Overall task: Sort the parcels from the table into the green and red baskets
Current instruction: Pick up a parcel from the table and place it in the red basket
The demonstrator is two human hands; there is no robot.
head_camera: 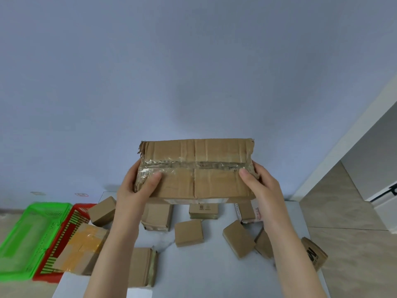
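A large taped cardboard parcel point(196, 168) is held up above the white table point(204, 274). My left hand point(134, 189) grips its left end, thumb on top. My right hand point(258, 186) grips its right end the same way. Several smaller cardboard parcels point(188, 232) lie scattered on the table beneath. The green basket point(25, 237) stands on the floor at the far left and looks empty. Beside it, the red basket point(64, 233) holds a parcel with yellow tape point(82, 247).
A blue-grey wall fills the view behind the table. At the right are a white door frame point(348, 136) and tiled floor point(352, 222). One printed box point(314, 255) hangs over the table's right edge.
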